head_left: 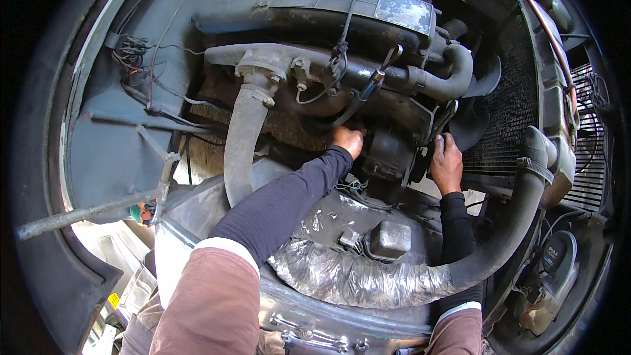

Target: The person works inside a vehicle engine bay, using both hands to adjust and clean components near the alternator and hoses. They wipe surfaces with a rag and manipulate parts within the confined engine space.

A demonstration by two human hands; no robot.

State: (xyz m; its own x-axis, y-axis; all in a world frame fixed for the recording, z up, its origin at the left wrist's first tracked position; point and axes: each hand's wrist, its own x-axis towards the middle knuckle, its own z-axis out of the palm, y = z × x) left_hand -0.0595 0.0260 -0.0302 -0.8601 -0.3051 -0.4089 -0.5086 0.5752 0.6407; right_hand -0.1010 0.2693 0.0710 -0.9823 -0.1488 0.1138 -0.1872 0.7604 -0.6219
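Head view, setting: an open engine bay is seen from above, dark and oily, with a grey painted inner wing panel [108, 151] on the left.
Left hand: the left hand [348, 139], on a black long sleeve under a pinkish-brown short sleeve, is reached deep beside the engine; fingers are curled and pressed against the dark cast metal engine-side unit [388, 154]. Whether anything is clamped in it cannot be told, the fingertips are hidden.
Right hand: the right hand [447, 163] is laid on the far side of the same unit, fingers bent around its edge near the black fan blades [476, 121]; grip looks closed on that edge, exact hold not visible.
Worked thing, position: the dark unit sits low at the front of the engine block, between both hands, just below the black rubber upper hose [447, 75].
Nearby, left: a grey curved rubber hose [243, 138] is run down from a metal housing, close to the left forearm.
Nearby, front: a foil-wrapped flexible duct [348, 276] is joined to a thick black intake hose [513, 230], passing under both forearms.
Nearby, right: the dark finned radiator [513, 105] stands just beyond the fan.
Nearby, bottom: a small grey square box [390, 238] is seen above the duct.
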